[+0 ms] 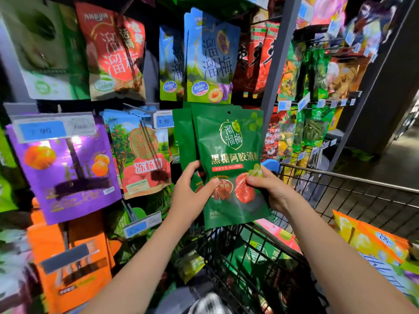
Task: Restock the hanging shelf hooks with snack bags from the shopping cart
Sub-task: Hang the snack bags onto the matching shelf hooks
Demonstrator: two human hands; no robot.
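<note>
Upright stack, green snack bags (229, 146), long axis vertical, hang hole topmost, just above shopping cart (353, 180) rim. Each grip clasping bags' lower edges: left hand (192, 191), right hand (271, 192).

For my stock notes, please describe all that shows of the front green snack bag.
The front green snack bag is a glossy pouch, upright, with gold and white Chinese print, red fruit pictures and a round hang hole on top. More green bags are stacked behind it. The left hand and right hand hold its lower sides, above the shopping cart.
</note>
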